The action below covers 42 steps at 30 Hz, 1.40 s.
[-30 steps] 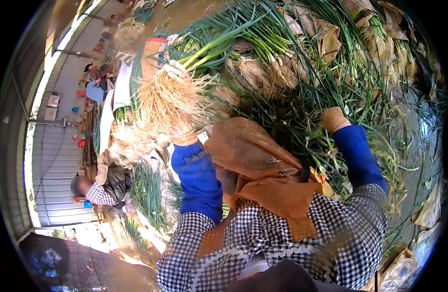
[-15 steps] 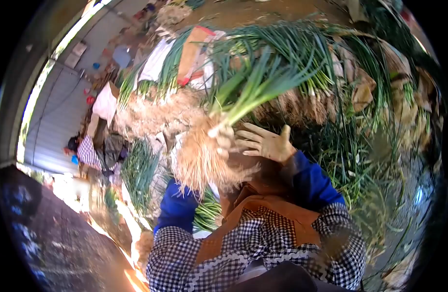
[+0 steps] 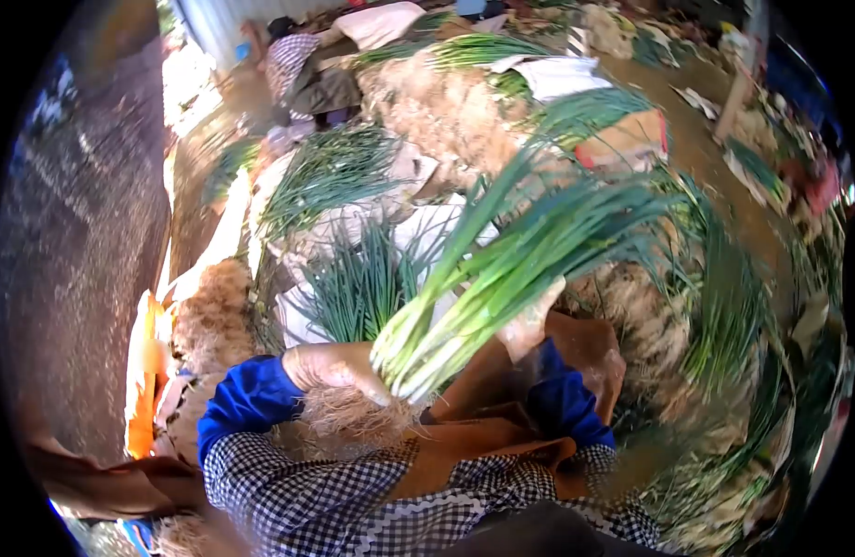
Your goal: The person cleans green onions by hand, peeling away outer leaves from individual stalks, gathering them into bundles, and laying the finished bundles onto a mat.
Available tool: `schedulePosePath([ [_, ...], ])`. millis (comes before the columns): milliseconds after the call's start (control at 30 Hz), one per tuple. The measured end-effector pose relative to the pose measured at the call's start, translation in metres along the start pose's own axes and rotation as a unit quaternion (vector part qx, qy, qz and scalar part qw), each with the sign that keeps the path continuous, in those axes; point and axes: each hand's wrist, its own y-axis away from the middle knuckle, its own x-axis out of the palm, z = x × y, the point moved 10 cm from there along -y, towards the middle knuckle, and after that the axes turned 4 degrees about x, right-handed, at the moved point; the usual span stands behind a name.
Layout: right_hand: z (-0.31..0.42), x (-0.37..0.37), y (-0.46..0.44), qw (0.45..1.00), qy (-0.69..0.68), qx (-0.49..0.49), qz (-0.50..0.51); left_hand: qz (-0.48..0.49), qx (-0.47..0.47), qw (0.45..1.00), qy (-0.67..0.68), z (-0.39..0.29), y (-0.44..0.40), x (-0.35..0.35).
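A bunch of green onions (image 3: 501, 297) slants across my front, its leaves toward the upper right and its tan roots (image 3: 358, 415) low by my apron. Around the white stem ends my left hand (image 3: 339, 369) is closed, in a pale glove. My right hand (image 3: 531, 323), also gloved, is behind the middle of the bunch; the leaves hide most of its fingers. Just beyond the stems, another dark green bunch (image 3: 353, 292) rests on pale sacking.
More onions (image 3: 330, 176) lie on sacks ahead, beside a large heap of roots (image 3: 437, 107). A person in a checked top (image 3: 291, 65) bends at the upper left. Long leaves (image 3: 724, 306) and root piles line the right. A dark sheet (image 3: 84, 232) stands at the left.
My view has swung left. The bunch has turned, its roots now down near my apron. My right hand, earlier open beside the bunch, has moved behind it.
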Motion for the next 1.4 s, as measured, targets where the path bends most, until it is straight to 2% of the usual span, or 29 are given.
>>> schedulePosePath([
  [67, -0.026, 0.044, -0.047, 0.993, 0.014, 0.036, 0.116, -0.041, 0.015, 0.999, 0.002, 0.003, 0.026, -0.031],
  [133, -0.048, 0.041, -0.12, 0.989, 0.14, 0.035, -0.021, -0.085, 0.147, 0.985, 0.02, -0.021, 0.044, -0.059],
  [167, -0.054, 0.049, -0.158, 0.923, 0.379, -0.016, 0.064, -0.113, 0.154, 0.981, -0.028, -0.013, 0.056, -0.086],
  [200, -0.071, 0.04, -0.164, 0.868, 0.485, -0.009, 0.107, -0.182, 0.209, 0.961, -0.003, -0.007, 0.066, -0.112],
  [233, -0.089, 0.031, -0.17, 0.8, 0.58, -0.015, 0.153, -0.227, 0.195, 0.954, 0.022, 0.007, 0.07, -0.133],
  [300, -0.107, 0.008, -0.176, 0.866, 0.471, 0.168, -0.015, -0.254, 0.232, 0.935, 0.085, 0.032, 0.062, -0.168],
  [333, -0.111, -0.014, -0.172, 0.873, 0.408, 0.245, -0.103, -0.289, 0.264, 0.92, 0.016, 0.051, 0.062, -0.196],
  [400, -0.097, -0.055, -0.154, 0.853, 0.444, 0.268, -0.055, -0.311, 0.231, 0.911, 0.139, 0.117, 0.045, -0.223],
  [433, -0.084, -0.062, -0.136, 0.85, 0.452, 0.259, -0.085, -0.313, 0.209, 0.904, 0.202, 0.167, 0.03, -0.24],
  [467, -0.07, -0.06, -0.119, 0.845, 0.478, 0.237, -0.033, -0.312, 0.185, 0.894, 0.264, 0.214, 0.014, -0.252],
  [500, -0.05, -0.095, -0.113, 0.829, 0.489, 0.258, -0.086, -0.312, 0.188, 0.888, 0.28, 0.241, 0.003, -0.253],
  [533, -0.028, -0.108, -0.1, 0.835, 0.486, 0.241, 0.092, -0.304, 0.178, 0.847, 0.398, 0.25, -0.012, -0.232],
  [567, -0.012, -0.1, -0.085, 0.841, 0.487, 0.224, 0.07, -0.296, 0.185, 0.837, 0.422, 0.301, -0.034, -0.233],
  [600, 0.01, -0.1, -0.07, 0.831, 0.513, 0.208, -0.053, -0.287, 0.191, 0.826, 0.446, 0.352, -0.057, -0.235],
  [667, 0.059, -0.134, -0.044, 0.827, 0.49, 0.231, -0.152, -0.29, 0.167, 0.802, 0.495, 0.408, -0.074, -0.215],
  [700, 0.086, -0.156, -0.029, 0.817, 0.492, 0.239, -0.184, -0.293, 0.155, 0.795, 0.508, 0.422, -0.073, -0.207],
  [767, 0.117, -0.135, 0.001, 0.776, 0.519, 0.222, -0.28, -0.3, 0.139, 0.784, 0.525, 0.435, -0.066, -0.196],
  [867, 0.17, -0.14, 0.043, 0.787, 0.497, 0.196, -0.307, -0.331, 0.119, 0.771, 0.531, 0.455, -0.049, -0.19],
  [933, 0.21, -0.117, 0.071, 0.793, 0.494, 0.063, -0.35, -0.372, 0.111, 0.76, 0.522, 0.465, -0.033, -0.195],
  [1000, 0.236, -0.113, 0.102, 0.789, 0.489, 0.062, -0.368, -0.454, 0.077, 0.737, 0.495, 0.48, -0.006, -0.202],
  [1067, 0.253, -0.109, 0.138, 0.787, 0.482, 0.057, -0.381, -0.641, -0.011, 0.668, 0.378, 0.468, 0.048, -0.214],
  [1100, 0.262, -0.109, 0.162, 0.791, 0.458, 0.04, -0.405, -0.61, -0.018, 0.696, 0.378, 0.47, 0.056, -0.223],
  [1133, 0.268, -0.112, 0.182, 0.793, 0.432, 0.022, -0.429, -0.668, -0.068, 0.662, 0.333, 0.546, 0.076, -0.258],
  [1200, 0.284, -0.142, 0.213, 0.788, 0.434, 0.023, -0.436, -0.789, 0.008, 0.613, -0.047, 0.473, 0.109, -0.275],
  [1267, 0.314, -0.194, 0.265, 0.773, 0.444, 0.018, -0.452, -0.739, 0.06, 0.634, -0.22, 0.385, 0.079, -0.253],
  [1300, 0.33, -0.211, 0.305, 0.761, 0.45, 0.0, -0.468, -0.653, 0.108, 0.684, -0.305, 0.386, 0.048, -0.243],
  [1333, 0.345, -0.217, 0.354, 0.745, 0.454, -0.033, -0.487, -0.543, -0.088, 0.732, -0.402, 0.4, 0.011, -0.24],
  [1367, 0.336, -0.229, 0.377, 0.683, 0.513, 0.038, -0.518, -0.507, -0.071, 0.795, -0.324, 0.43, -0.01, -0.248],
  [1400, 0.319, -0.202, 0.365, 0.607, 0.599, 0.031, -0.521, -0.472, -0.111, 0.824, -0.292, 0.411, -0.019, -0.244],
])
